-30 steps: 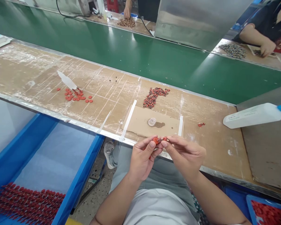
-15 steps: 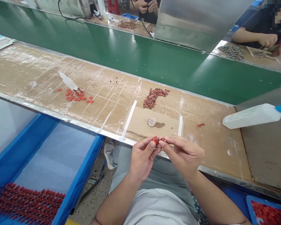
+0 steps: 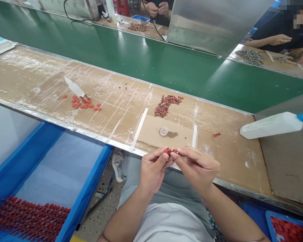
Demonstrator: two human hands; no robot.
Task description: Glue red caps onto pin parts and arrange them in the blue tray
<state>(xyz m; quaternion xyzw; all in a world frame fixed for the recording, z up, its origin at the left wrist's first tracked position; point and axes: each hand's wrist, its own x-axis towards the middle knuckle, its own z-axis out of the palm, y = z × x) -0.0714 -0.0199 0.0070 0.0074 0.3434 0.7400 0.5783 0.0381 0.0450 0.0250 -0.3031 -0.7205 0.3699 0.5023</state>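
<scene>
My left hand (image 3: pixel 153 173) pinches a small red round piece (image 3: pixel 167 152) between thumb and fingertips, above the front edge of the bench. Against it, my right hand (image 3: pixel 200 168) grips a small red-and-dark part (image 3: pixel 175 151) by thumb and forefinger. The two pieces meet between my fingertips; whether they are joined is too small to tell. Just beyond my hands, a small clear cup (image 3: pixel 164 131) stands on a cardboard sheet (image 3: pixel 151 129) beside a wet stain. Behind it lies a pile of red-and-black parts (image 3: pixel 164 107).
Red discs (image 3: pixel 82 105) lie to the left near a white pointed strip (image 3: pixel 74 86). A white bottle with a blue cap (image 3: pixel 272 125) leans at the right. Rows of red pieces (image 3: pixel 30 218) fill part of a blue bin (image 3: pixel 93 178). Co-workers' hands (image 3: pixel 155 9) work across the green belt (image 3: pixel 131 57).
My hands stay nearly in place, with the two pieces drawn slightly closer together. At the far right, a co-worker's hands have moved apart.
</scene>
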